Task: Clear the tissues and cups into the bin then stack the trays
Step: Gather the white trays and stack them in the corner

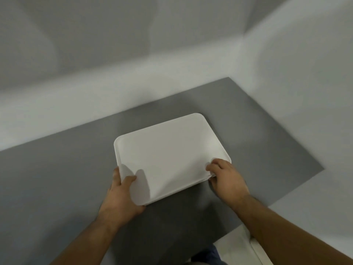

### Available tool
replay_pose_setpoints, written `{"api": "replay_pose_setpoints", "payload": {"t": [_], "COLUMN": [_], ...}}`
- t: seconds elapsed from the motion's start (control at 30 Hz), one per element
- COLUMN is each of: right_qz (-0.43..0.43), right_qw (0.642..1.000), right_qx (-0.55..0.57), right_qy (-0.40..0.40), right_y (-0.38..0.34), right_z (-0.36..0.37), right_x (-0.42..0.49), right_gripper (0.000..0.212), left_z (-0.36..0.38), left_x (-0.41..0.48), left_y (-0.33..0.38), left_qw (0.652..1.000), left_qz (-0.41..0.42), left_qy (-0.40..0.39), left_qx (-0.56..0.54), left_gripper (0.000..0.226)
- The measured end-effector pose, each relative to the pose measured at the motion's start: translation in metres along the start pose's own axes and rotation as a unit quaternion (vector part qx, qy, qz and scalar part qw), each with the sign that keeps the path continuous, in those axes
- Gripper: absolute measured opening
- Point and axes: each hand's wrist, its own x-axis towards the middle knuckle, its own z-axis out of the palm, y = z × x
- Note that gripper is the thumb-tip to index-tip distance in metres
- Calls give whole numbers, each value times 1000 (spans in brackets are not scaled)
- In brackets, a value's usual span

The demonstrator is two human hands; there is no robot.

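White tray (168,155) lies low over the grey surface (57,188); the left hand (122,196) and right hand (225,178) each grip a near corner. No tissues, cups or bin show. Clearing appears complete; stacking is probably in progress.

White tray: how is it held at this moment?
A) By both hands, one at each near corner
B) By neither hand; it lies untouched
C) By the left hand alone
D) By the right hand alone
A: the left hand grips the near-left corner of the white tray, and the right hand grips its near-right corner.
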Motion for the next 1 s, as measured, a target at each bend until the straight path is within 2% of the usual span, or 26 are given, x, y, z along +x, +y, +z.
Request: {"api": "replay_pose_setpoints", "payload": {"t": [0.3, 0.53, 1.0], "right_qz": [56, 82, 90], "right_qw": [995, 993, 993], "right_qx": [86, 83, 71], "right_qy": [-2, -8, -17], "right_y": [105, 169, 223], "right_z": [-34, -62, -76], "right_x": [63, 121, 208], "right_gripper": [33, 31, 27], "left_z": [22, 37, 45], "left_x": [85, 144, 212], "left_y": [109, 184, 251], "left_qw": [994, 993, 995], "left_qz": [30, 37, 15], "left_qy": [-42, -44, -38], "left_qx": [94, 105, 92], "left_gripper": [107, 106, 111]}}
